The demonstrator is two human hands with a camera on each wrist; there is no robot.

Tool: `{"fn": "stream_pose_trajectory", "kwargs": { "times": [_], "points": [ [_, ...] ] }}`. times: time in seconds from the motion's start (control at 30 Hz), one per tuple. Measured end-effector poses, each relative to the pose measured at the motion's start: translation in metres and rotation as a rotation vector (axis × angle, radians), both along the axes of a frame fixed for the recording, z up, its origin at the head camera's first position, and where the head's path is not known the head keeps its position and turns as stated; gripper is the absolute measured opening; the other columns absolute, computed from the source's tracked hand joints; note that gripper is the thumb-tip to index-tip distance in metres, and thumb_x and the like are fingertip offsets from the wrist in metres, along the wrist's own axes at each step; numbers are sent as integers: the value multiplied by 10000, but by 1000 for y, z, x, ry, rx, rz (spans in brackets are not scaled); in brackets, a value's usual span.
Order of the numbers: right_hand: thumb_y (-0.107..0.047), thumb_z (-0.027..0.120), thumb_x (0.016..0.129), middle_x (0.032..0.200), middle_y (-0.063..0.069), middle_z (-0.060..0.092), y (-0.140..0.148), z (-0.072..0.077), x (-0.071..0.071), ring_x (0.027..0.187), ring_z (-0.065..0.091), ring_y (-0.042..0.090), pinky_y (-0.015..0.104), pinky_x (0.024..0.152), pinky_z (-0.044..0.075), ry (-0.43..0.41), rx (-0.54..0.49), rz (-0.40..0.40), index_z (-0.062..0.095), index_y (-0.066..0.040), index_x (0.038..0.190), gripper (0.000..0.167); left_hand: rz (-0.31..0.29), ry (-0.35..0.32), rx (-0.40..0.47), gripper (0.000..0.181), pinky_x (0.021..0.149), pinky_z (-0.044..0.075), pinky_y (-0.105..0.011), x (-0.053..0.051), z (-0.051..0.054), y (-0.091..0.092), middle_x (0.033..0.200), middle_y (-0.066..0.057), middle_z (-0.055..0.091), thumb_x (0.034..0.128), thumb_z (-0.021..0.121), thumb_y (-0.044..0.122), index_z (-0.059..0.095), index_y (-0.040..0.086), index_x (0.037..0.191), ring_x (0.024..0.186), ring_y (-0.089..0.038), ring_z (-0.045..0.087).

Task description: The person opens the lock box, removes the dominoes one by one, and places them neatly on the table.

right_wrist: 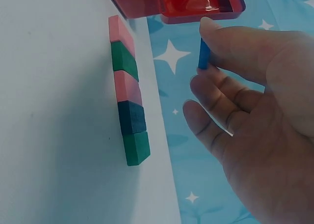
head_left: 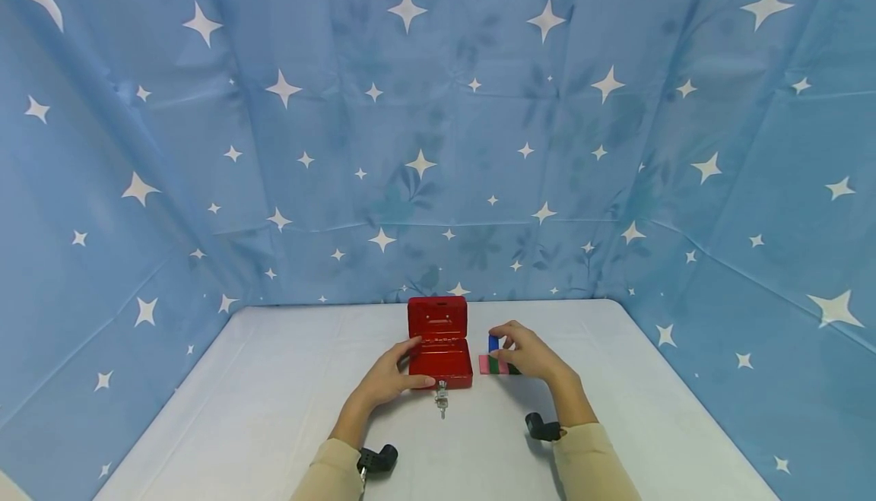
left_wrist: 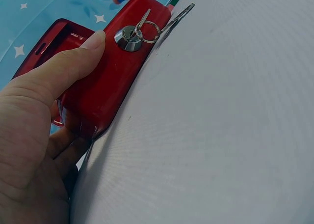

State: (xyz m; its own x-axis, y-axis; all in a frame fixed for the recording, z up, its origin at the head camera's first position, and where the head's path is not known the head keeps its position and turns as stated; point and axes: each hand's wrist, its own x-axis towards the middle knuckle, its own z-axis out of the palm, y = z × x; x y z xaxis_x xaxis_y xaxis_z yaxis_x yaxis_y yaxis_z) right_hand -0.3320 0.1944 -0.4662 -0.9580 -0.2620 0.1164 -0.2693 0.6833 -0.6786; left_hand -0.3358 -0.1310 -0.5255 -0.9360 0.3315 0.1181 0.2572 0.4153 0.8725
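Observation:
A small red metal cash box (head_left: 452,381) stands on the table with its lid (head_left: 438,317) raised. My left hand (head_left: 385,381) holds the box at its left side, the thumb along the front face and the other fingers round the side. Keys on a ring (left_wrist: 147,32) hang from the round lock (left_wrist: 128,39) in the front. To the right of the box, my right hand (head_left: 532,353) pinches a blue block (right_wrist: 203,54) between thumb and fingertips, raised above a row of blocks. That row has pink (right_wrist: 127,87), green (right_wrist: 125,62) and dark blue (right_wrist: 131,117) blocks lined up end to end.
The blocks and box rest on a white-covered table (head_left: 287,394). Blue curtains (head_left: 411,106) with white stars hang behind and at both sides. A black camera is strapped to each wrist, one at the left wrist (head_left: 378,459) and one at the right wrist (head_left: 543,429).

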Motion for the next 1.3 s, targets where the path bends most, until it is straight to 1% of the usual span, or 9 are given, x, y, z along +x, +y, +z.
{"fn": "stream_pose_trajectory", "kwargs": {
  "times": [0.07, 0.2, 0.4, 0.6, 0.7, 0.93, 1.1, 1.3],
  "points": [
    [-175, 732, 971, 1226, 31, 644, 1, 0, 0, 1038, 585, 199, 340, 821, 565, -4, 1, 2, 659, -80, 1364, 410, 0, 0, 1, 919, 1177, 392, -650, 0, 0, 0, 1648, -138, 401, 811, 881, 413, 438, 202, 1588, 1521, -421, 366],
    [-170, 725, 977, 1229, 27, 644, 4, -1, -1, 1041, 586, 191, 330, 826, 557, -9, 3, -2, 663, -92, 1359, 395, 1, -2, 3, 918, 1179, 392, -644, 1, 1, 0, 1648, -135, 402, 812, 882, 412, 438, 201, 1588, 1523, -418, 365],
    [-174, 741, 966, 1212, 41, 653, 8, -1, 0, 1026, 589, 200, 363, 816, 571, -11, -5, -8, 665, -70, 1348, 404, 5, -4, -3, 922, 1176, 394, -648, 1, 2, 0, 1647, -133, 406, 810, 880, 425, 437, 207, 1589, 1522, -415, 367],
    [-168, 740, 968, 1224, 44, 655, 13, 0, 0, 1012, 589, 195, 335, 805, 561, -13, 5, -15, 661, -64, 1352, 405, 10, -13, -10, 932, 1174, 400, -644, 1, 1, 0, 1648, -124, 405, 803, 881, 447, 435, 225, 1591, 1524, -406, 363],
    [-161, 739, 968, 1231, 55, 653, 16, 0, 0, 1009, 590, 199, 342, 808, 558, -16, -3, -18, 653, -48, 1360, 416, 10, -18, -9, 937, 1168, 410, -642, 1, 1, 0, 1649, -125, 401, 801, 881, 453, 433, 230, 1592, 1522, -408, 362],
    [-183, 745, 964, 1267, 62, 653, 19, -1, 0, 1034, 592, 206, 359, 829, 578, -28, -21, -34, 661, -73, 1355, 414, 10, -10, -11, 938, 1157, 413, -655, 0, -1, 0, 1643, -135, 405, 795, 886, 452, 437, 233, 1589, 1513, -422, 367],
    [-180, 740, 967, 1279, 76, 651, 21, -1, 0, 1047, 593, 215, 360, 831, 580, -34, -30, -36, 646, -51, 1374, 437, 17, -12, -13, 942, 1155, 415, -656, 0, -1, 0, 1643, -130, 407, 791, 888, 456, 437, 240, 1589, 1511, -417, 370],
    [-153, 752, 955, 1284, 86, 660, 23, 0, 1, 1044, 598, 220, 367, 829, 557, -28, -35, -26, 635, -28, 1377, 455, 16, -15, -8, 934, 1159, 410, -657, 0, -1, 0, 1645, -133, 404, 797, 887, 444, 438, 238, 1589, 1514, -420, 368]
  ]
}}
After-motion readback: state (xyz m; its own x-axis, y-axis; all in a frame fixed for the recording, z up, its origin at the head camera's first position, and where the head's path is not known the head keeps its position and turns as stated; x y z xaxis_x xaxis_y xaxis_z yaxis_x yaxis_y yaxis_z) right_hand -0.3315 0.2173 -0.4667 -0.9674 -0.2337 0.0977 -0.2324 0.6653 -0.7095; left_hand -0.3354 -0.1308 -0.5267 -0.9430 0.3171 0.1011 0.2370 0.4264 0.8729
